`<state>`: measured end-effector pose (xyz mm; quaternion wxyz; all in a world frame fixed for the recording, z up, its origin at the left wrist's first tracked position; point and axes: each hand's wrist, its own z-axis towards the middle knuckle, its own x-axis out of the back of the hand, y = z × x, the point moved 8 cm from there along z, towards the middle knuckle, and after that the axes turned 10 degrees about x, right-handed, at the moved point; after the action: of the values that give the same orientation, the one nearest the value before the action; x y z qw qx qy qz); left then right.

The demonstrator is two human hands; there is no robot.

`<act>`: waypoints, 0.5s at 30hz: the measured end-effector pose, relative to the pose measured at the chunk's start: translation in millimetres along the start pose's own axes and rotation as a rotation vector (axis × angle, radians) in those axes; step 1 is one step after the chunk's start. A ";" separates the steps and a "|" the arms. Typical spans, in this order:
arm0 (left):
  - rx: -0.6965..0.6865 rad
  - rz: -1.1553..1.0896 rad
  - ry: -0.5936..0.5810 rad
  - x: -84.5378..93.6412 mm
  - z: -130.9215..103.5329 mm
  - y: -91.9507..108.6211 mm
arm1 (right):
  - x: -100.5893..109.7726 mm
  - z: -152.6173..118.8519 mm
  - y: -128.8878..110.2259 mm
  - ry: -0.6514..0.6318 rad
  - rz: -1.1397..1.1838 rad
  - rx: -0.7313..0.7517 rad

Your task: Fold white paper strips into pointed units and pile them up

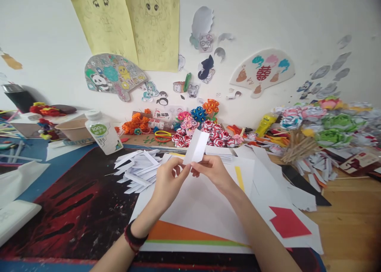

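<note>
A small white paper strip (197,145), with a crease running along its length, is held up above the white sheets (205,208). My left hand (172,178) pinches its lower left edge between thumb and fingers. From the other side, my right hand (212,169) grips the lower right edge, and the two thumbs nearly meet. A pile of folded white strips (138,169) lies just left of my left hand. Orange paper (178,231) shows below the white sheets. A yellow strip (239,178) is to the right of my right hand.
A white bottle (103,132) and a paper bowl (72,129) stand at the back left. Colourful paper flowers (218,134) line the wall, with more (336,125) at the right. A red paper piece (288,222) lies at right, and a white case (18,218) at left.
</note>
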<state>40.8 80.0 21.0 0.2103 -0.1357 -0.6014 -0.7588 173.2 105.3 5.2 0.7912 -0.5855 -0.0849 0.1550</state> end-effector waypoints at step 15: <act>-0.892 0.701 0.149 2.6 -31.0 38.8 | 16.7 -1.3 1.6 -0.078 -0.099 -0.054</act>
<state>58.7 42.2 47.9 0.4136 -0.3488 -0.1257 -0.8316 189.0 110.3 2.5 0.7779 -0.5953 -0.1488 0.1359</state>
